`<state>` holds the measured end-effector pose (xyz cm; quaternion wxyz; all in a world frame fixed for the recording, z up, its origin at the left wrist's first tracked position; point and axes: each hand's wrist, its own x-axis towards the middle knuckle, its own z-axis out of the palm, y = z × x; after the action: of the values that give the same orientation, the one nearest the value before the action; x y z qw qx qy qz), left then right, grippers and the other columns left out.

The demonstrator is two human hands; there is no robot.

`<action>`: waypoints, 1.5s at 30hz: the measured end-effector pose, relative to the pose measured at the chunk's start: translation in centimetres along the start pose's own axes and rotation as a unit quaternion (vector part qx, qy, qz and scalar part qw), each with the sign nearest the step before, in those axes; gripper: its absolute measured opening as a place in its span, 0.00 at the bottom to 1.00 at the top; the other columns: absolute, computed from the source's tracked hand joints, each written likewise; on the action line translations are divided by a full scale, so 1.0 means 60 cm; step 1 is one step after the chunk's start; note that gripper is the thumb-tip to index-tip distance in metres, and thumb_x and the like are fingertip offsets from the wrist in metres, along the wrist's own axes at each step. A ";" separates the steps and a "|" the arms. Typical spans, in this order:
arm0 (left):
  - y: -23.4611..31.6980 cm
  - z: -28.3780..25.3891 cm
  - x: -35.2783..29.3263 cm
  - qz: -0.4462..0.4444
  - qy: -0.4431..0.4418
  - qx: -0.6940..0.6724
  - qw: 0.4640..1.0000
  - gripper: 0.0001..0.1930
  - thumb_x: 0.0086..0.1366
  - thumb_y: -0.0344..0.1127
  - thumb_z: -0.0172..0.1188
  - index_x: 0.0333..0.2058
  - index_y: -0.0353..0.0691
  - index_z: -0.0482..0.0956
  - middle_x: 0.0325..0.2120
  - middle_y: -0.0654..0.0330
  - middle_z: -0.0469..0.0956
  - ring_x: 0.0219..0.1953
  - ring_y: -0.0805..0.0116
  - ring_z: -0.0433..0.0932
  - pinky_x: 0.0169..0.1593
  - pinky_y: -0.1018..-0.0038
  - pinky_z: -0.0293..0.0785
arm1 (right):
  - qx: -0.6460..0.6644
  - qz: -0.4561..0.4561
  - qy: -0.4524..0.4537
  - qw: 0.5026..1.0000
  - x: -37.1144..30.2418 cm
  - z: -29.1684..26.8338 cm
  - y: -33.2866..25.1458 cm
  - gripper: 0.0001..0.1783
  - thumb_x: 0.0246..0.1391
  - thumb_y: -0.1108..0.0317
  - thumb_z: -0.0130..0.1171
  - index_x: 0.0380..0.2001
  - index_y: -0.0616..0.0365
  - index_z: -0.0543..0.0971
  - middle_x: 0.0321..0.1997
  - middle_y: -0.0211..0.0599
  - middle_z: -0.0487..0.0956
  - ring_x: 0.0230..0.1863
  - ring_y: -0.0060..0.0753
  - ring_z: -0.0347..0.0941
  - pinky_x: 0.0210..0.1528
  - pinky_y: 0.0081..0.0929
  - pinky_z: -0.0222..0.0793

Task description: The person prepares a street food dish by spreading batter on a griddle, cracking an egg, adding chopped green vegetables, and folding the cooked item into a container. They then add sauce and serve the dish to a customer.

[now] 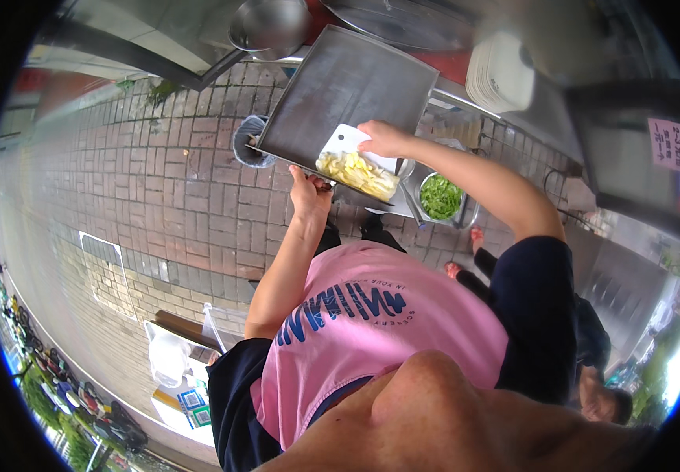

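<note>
at the near end of the metal tray point(355, 79), your right hand point(383, 140) grips the white board point(345, 138) touching chopped yellow pieces point(359, 174) — perhaps to steady it — while your left hand's point(309, 194) hold is unclear.

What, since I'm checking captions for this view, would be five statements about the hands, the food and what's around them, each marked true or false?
1. The right hand touches the white board. True.
2. The left hand rests on the chopped greens. False: it is at the near edge of the metal tray.
3. Pale yellow pieces lie on the white board. True.
4. The chopped greens are left of the yellow pieces. False: they are to the right.
5. A lined bin stands left of the metal tray. True.
</note>
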<state>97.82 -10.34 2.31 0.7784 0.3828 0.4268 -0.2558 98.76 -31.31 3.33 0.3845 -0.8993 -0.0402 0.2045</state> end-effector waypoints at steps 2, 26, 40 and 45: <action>-0.003 0.005 -0.012 0.008 -0.004 -0.006 1.000 0.21 0.66 0.56 0.37 0.24 0.46 0.63 0.14 0.69 0.56 0.18 0.74 0.55 0.28 0.73 0.58 | 0.080 0.057 -0.029 0.995 -0.010 0.006 0.005 0.14 0.42 0.65 0.60 0.30 0.64 0.75 0.31 0.47 0.76 0.35 0.39 0.74 0.37 0.33 0.66; -0.106 -0.043 -0.058 -0.049 -0.141 0.081 0.986 0.07 0.51 0.25 0.45 0.31 0.42 0.65 0.30 0.57 0.71 0.39 0.58 0.71 0.51 0.62 0.65 | 0.461 0.124 0.351 0.806 -0.243 -0.386 0.229 0.18 0.48 0.70 0.56 0.44 0.63 0.72 0.39 0.39 0.77 0.37 0.30 0.75 0.40 0.28 0.72; -0.103 -0.041 -0.047 -0.041 -0.163 0.157 0.973 0.10 0.53 0.26 0.48 0.35 0.45 0.70 0.27 0.63 0.75 0.33 0.69 0.75 0.43 0.71 0.69 | -0.129 0.335 0.493 0.793 -0.245 -0.425 0.297 0.17 0.48 0.63 0.48 0.40 0.62 0.70 0.39 0.54 0.75 0.42 0.57 0.71 0.44 0.46 0.67; -0.108 -0.048 -0.035 -0.044 -0.158 0.143 0.976 0.08 0.54 0.27 0.49 0.34 0.45 0.70 0.26 0.62 0.75 0.33 0.69 0.74 0.43 0.70 0.70 | -0.112 0.331 0.575 0.739 -0.259 -0.434 0.271 0.16 0.50 0.64 0.49 0.40 0.61 0.66 0.36 0.57 0.76 0.40 0.59 0.72 0.42 0.48 0.68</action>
<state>90.72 -11.55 0.66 0.7612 0.4255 0.2744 -0.4053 93.54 -63.87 13.19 0.1388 -0.8391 0.4663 -0.2435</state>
